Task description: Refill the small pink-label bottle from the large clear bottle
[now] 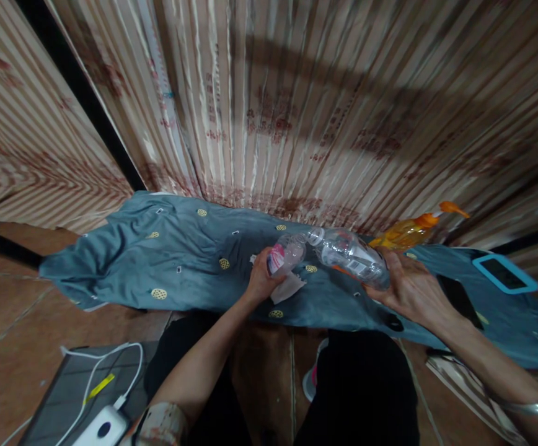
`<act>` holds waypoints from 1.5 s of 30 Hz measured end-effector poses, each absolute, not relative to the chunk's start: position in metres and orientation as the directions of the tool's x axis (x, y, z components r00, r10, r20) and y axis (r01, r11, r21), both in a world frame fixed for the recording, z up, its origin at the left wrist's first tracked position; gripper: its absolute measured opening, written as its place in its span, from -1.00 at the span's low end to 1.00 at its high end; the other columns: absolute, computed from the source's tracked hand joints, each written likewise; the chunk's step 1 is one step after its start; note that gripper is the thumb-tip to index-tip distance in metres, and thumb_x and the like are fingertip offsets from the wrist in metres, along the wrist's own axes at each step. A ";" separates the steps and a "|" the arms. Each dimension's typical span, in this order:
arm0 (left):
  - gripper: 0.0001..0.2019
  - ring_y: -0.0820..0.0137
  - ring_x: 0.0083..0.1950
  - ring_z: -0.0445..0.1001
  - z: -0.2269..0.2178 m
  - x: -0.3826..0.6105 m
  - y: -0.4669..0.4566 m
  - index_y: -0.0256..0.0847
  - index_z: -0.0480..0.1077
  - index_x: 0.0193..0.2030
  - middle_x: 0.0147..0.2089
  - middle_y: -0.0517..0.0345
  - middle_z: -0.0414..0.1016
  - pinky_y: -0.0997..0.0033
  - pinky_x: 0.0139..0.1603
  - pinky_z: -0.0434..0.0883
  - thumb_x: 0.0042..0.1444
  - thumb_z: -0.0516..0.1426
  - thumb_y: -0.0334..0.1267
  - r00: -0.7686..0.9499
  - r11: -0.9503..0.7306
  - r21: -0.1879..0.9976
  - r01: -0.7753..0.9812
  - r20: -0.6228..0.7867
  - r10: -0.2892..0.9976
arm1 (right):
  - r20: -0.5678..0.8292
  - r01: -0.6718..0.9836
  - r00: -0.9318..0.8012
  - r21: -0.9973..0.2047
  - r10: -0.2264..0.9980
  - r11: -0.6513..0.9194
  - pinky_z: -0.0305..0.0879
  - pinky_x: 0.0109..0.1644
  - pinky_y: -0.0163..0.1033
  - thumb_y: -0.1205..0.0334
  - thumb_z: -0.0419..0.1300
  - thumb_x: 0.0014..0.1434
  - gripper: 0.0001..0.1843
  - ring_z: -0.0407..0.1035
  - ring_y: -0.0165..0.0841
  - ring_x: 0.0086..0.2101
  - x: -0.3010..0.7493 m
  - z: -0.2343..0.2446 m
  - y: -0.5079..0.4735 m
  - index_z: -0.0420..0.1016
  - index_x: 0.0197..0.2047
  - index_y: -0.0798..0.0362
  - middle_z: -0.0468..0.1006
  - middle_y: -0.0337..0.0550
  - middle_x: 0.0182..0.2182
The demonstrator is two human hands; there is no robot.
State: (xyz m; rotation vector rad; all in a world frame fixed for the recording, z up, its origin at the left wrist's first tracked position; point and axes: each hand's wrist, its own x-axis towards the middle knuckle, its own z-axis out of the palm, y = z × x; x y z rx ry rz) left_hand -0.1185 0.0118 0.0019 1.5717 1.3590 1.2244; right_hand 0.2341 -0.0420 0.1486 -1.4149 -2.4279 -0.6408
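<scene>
My left hand [263,277] is closed around a small clear plastic bottle [292,251] with a pink and white label. A white tissue [288,288] shows just under that hand; whether the hand grips it too I cannot tell. My right hand [406,282] wraps round the base of a larger clear plastic bottle [355,257] with a barcode on its label. This bottle lies tilted, its neck pointing left. The necks of both bottles meet or nearly meet above the cloth; actual contact is hard to make out.
A blue-green patterned cloth [194,260] covers the narrow surface. Behind my right hand stands an orange pump bottle [411,230]. Further right lie a dark flat object [459,300] and a blue-framed tablet [505,272]. A white power bank [104,427] with a cable sits lower left. Striped sheeting [273,93] rises behind.
</scene>
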 end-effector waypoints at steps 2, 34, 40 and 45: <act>-0.13 -0.12 0.49 0.50 0.003 -0.117 0.011 -0.18 0.39 0.38 0.42 -0.18 0.52 -0.25 0.62 0.35 -0.12 0.51 -0.40 -0.003 -0.179 0.937 0.299 0.188 0.982 | 0.418 0.871 -0.492 0.253 0.764 0.422 0.56 0.05 0.08 -0.16 0.21 0.41 -0.26 0.62 0.11 -0.04 0.234 0.153 -0.043 0.27 0.42 0.18 0.63 0.23 -0.02; -0.10 -0.12 0.50 0.48 -0.001 -0.118 0.011 -0.11 0.40 0.40 0.43 -0.13 0.52 -0.30 0.61 0.35 -0.12 0.55 -0.34 -0.001 -0.181 0.949 0.257 0.187 0.982 | 0.353 0.845 -0.505 0.388 0.787 0.368 0.51 0.14 0.14 -0.14 0.20 0.39 -0.23 0.57 0.17 -0.01 0.240 0.180 -0.043 0.20 0.46 0.17 0.59 0.32 0.06; -0.10 -0.12 0.49 0.49 0.000 -0.117 0.011 -0.16 0.38 0.41 0.43 -0.18 0.52 -0.28 0.61 0.35 -0.12 0.52 -0.36 0.004 -0.173 0.942 0.289 0.179 0.984 | 0.358 0.831 -0.521 0.422 0.775 0.364 0.51 0.13 0.11 -0.14 0.14 0.43 -0.25 0.57 0.14 -0.02 0.239 0.182 -0.043 0.22 0.45 0.23 0.58 0.31 0.05; -0.10 -0.11 0.49 0.49 -0.001 -0.117 0.011 -0.12 0.39 0.41 0.44 -0.15 0.51 -0.29 0.60 0.36 -0.12 0.52 -0.37 0.005 -0.181 0.942 0.281 0.187 0.982 | 0.357 0.819 -0.534 0.444 0.767 0.364 0.50 0.12 0.12 -0.13 0.12 0.45 -0.26 0.55 0.16 -0.01 0.237 0.185 -0.043 0.24 0.44 0.26 0.58 0.35 0.08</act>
